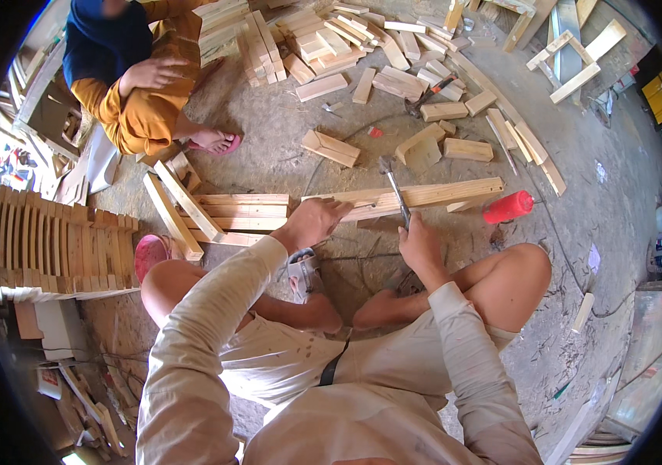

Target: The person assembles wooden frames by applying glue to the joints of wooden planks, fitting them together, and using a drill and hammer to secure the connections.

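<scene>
My right hand (422, 246) is closed around the handle of a hammer (397, 190), its head raised over a long wooden plank (447, 191). The plank lies crosswise in front of me. Over its left part, my left hand (312, 223) has its fingers drawn together, with the fingertips at the wood. A small dark thing shows by those fingertips, too small to name. Left of that hand, several shorter wooden pieces (242, 213) lie side by side. A red bottle (508, 207) rests on its side past the plank's right end.
Across from me sits another person in orange trousers (149, 116). Loose wood blocks (331, 46) cover the far floor, with a second hammer (430, 94) among them. Stacked boards (60, 240) stand at left. A wooden frame (567, 66) is at far right.
</scene>
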The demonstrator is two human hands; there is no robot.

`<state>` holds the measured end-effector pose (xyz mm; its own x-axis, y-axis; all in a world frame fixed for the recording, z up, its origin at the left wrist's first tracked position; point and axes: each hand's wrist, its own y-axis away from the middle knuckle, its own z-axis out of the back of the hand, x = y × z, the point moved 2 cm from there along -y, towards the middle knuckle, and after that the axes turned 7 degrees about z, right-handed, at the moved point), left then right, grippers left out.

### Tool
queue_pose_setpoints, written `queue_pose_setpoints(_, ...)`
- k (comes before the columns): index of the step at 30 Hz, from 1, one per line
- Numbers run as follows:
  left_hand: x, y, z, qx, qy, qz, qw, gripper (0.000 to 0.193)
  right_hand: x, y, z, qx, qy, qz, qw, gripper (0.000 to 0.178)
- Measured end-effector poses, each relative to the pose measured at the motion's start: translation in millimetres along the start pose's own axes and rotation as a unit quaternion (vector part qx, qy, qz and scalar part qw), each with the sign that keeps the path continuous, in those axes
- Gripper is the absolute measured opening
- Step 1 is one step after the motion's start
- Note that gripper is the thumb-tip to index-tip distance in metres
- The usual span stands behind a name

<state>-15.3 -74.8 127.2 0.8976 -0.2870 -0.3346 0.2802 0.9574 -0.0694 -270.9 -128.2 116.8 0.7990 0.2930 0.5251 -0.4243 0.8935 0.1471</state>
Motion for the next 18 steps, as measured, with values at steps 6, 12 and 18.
queue_pose_setpoints(6, 3.9, 0.1, -3.6, -0.052, -0.005, -0.043, 0.998, 0.047, -11.7, -1.4, -4.2, -0.053, -0.02, 0.034, 0.998, 0.032)
queue_pose_setpoints(12, 13.3, 8.7, -15.7, -0.031, -0.041, -0.059, 0.997, 0.046, 26.5, 41.7, 38.3, -0.064, -0.149, 0.054, 0.985, 0.037)
queue_pose_setpoints(18, 12.0, 6.4, -15.9, -0.02, -0.022, -0.049, 0.998, 0.047, 46.4, 78.7, 54.4, -0.123, -0.188, 0.11, 0.968, 0.036)
